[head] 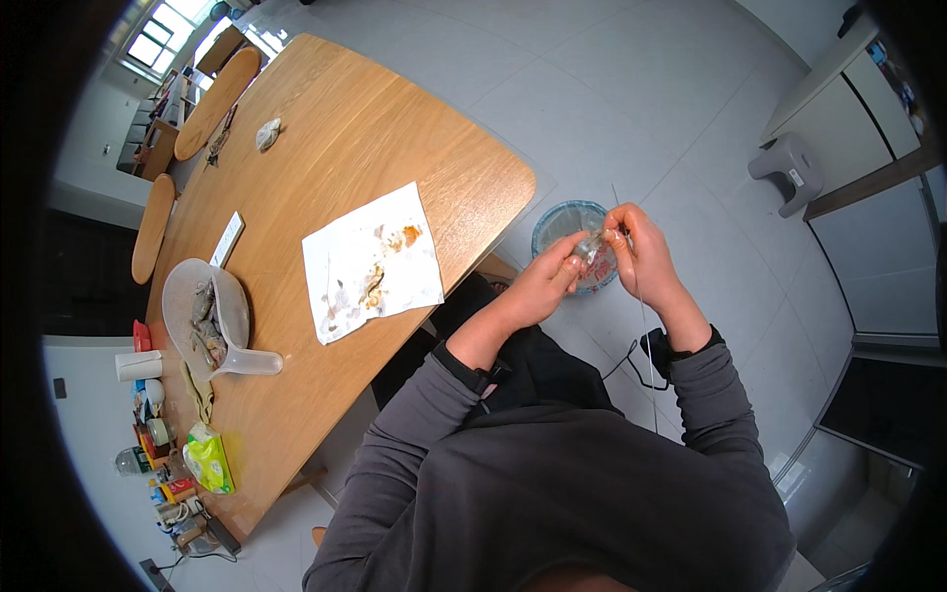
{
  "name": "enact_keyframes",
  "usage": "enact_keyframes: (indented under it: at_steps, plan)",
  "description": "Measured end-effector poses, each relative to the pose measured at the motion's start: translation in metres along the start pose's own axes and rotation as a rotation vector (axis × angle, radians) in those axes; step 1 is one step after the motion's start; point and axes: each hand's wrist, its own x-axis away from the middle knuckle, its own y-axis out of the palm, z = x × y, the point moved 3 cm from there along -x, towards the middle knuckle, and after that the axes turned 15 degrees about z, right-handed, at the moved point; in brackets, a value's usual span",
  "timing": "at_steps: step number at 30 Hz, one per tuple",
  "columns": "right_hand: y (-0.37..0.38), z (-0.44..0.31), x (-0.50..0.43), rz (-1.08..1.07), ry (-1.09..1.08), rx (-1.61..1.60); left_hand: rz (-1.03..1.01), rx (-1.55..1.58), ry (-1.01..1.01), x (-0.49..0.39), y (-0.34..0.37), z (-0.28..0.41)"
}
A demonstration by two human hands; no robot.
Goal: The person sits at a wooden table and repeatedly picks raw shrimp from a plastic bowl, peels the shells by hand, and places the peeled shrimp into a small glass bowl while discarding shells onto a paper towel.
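Both my hands are together over a round bin [545, 222] with a bluish rim and a liner, which stands on the floor with reddish scraps inside. Between the fingers of my left hand [546, 277] is a small greyish, translucent shrimp [590, 248]. The fingertips of my right hand [638, 248] pinch its upper end. A white paper sheet [351, 255] with brown and orange stains lies on the wooden table [459, 170]. To its left, a translucent plastic scoop bowl [235, 296] with a handle holds several grey shrimp [203, 318].
The table's rounded corner is close to the bin. A white power strip or similar bar [227, 238], a crumpled pouch [268, 135] and a green tissue pack [209, 459] lie on the table. A grey stool [788, 174] stands by the cabinet at the right.
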Motion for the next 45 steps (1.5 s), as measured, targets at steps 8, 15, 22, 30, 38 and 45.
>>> enact_keyframes:
  at_steps: [8,15,22,30,38,45]
  plan:
    - [0.000,0.001,-0.002,0.023,-0.030,0.022,0.001,-0.047,-0.017,0.001,0.001,0.003]
    - [0.000,0.002,-0.002,0.041,-0.024,0.032,-0.007,-0.062,-0.010,0.001,0.001,0.003]
    - [-0.001,0.005,-0.005,0.059,-0.008,0.045,-0.016,-0.077,-0.013,0.001,0.001,0.004]
    - [-0.005,0.007,-0.006,0.073,-0.004,0.049,-0.021,-0.083,-0.024,0.000,0.001,0.003]
    - [-0.007,0.018,-0.010,0.140,-0.020,0.031,-0.017,-0.073,-0.030,0.000,0.001,0.003]
    - [-0.015,0.027,-0.017,0.171,-0.025,0.067,-0.016,-0.123,-0.064,0.001,-0.003,0.003]
